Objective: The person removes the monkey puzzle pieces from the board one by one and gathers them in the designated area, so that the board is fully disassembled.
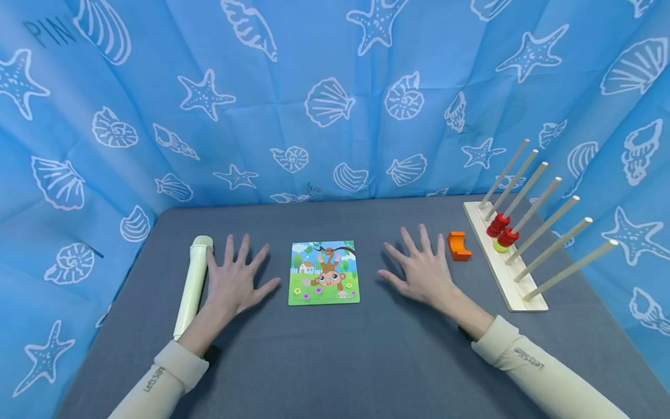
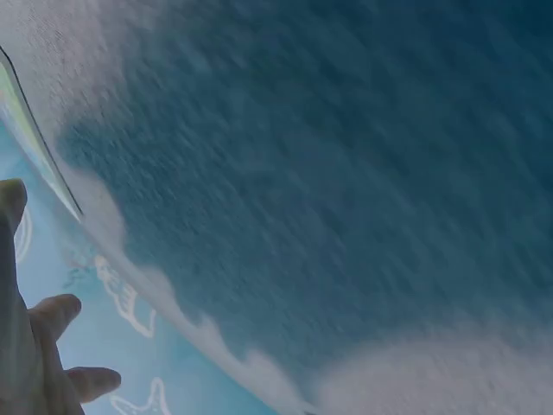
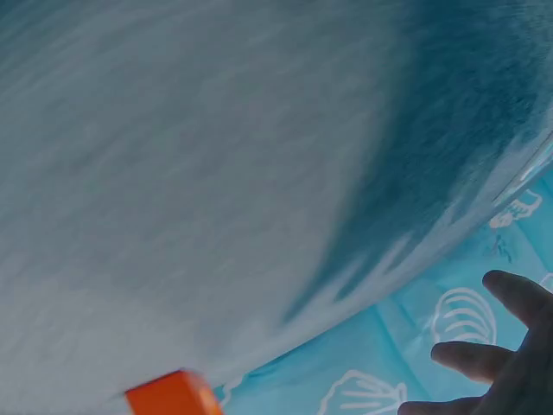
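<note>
In the head view my left hand (image 1: 234, 283) is spread with straight fingers, beside a pale green tube-shaped object (image 1: 192, 285) whose lower end meets my wrist. A square monkey picture puzzle (image 1: 324, 273) lies flat between the two hands, touched by neither. My right hand (image 1: 423, 269) is spread too, its fingers straight, holding nothing. Just right of it sits a small orange block (image 1: 459, 246) with a curved notch. That orange block (image 3: 173, 395) also shows at the bottom of the right wrist view. Spread fingertips (image 2: 56, 313) appear in the left wrist view.
At the right stands a wooden base (image 1: 505, 256) with several upright pegs; red beads (image 1: 498, 225) and a yellow-green one (image 1: 501, 247) sit on two of them. A grey cloth (image 1: 335, 361) covers the table. Blue curtains (image 1: 293, 70) with shells and starfish hang behind and at the sides.
</note>
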